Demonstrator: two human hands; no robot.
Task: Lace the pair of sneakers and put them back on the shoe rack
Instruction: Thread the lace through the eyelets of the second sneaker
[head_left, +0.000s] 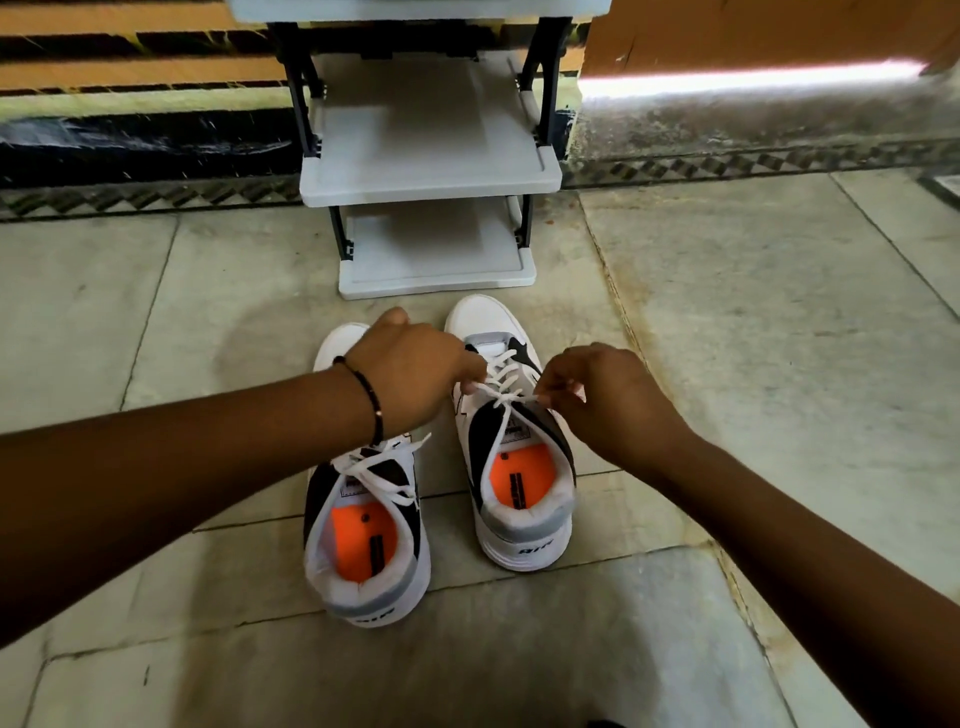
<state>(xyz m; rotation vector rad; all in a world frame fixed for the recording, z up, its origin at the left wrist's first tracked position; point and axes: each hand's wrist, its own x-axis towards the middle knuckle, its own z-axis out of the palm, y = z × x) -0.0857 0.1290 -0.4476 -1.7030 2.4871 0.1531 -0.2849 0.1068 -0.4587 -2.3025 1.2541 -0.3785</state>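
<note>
Two white, black and grey sneakers with orange insoles stand side by side on the floor, toes pointing away from me. The left sneaker (366, 540) has its white lace tied loosely near the tongue. Over the right sneaker (519, 493) my left hand (415, 371) pinches one end of the white lace (501, 384) and my right hand (597, 400) pinches the other end. The lace is pulled taut across the eyelets between both hands. My left forearm covers the middle of the left sneaker.
A white tiered shoe rack (434, 171) with black side supports stands just beyond the sneakers' toes, its shelves bare. Stone floor tiles (753, 312) spread all around. A patterned skirting and an orange wall (727, 31) lie behind the rack.
</note>
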